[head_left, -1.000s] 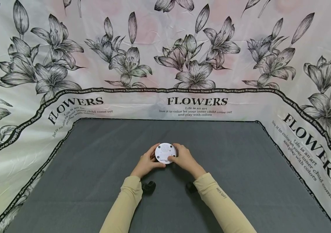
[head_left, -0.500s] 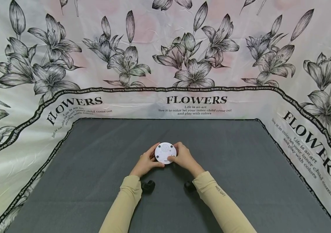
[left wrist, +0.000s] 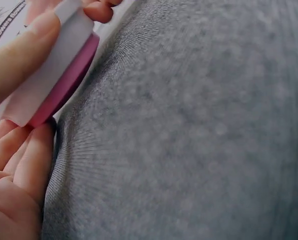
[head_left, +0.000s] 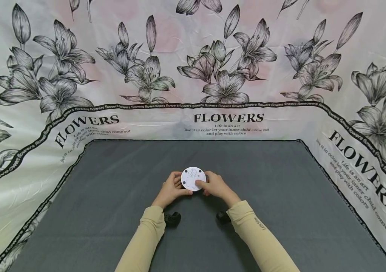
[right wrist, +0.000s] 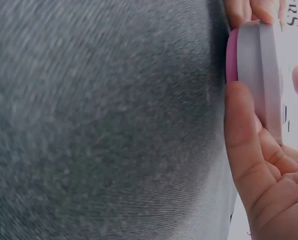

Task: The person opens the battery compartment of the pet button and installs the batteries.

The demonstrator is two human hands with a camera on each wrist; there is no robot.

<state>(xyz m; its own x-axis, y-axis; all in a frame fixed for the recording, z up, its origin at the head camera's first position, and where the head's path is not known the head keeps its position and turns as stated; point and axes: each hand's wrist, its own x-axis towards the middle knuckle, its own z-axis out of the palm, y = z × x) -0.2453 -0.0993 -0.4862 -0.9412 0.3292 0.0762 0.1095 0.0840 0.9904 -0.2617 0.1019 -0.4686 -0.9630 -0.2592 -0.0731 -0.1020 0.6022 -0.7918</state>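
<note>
A round white device (head_left: 192, 176) with a cluster of small holes and several dark round feet faces up between the two hands. Its side shows a white body and a pink lower part (left wrist: 69, 85) in the left wrist view. My left hand (head_left: 170, 192) holds the left edge, thumb at the near rim and fingers beneath. My right hand (head_left: 218, 187) grips the right edge, its thumb lying on the white face. In the right wrist view, the right index finger (right wrist: 241, 115) presses along the pink side (right wrist: 232, 55). The device's underside is mostly hidden.
A dark grey cloth (head_left: 128, 162) covers the table. Behind it rises a white floral-printed sheet (head_left: 227, 83) with lettering. Dark wrist-worn pieces (head_left: 172, 219) show beside both sleeves, close over the cloth.
The device stays nearly in place between both hands. The fingers at its far left and far right rims have shifted slightly lower, and the head view has moved a little.
</note>
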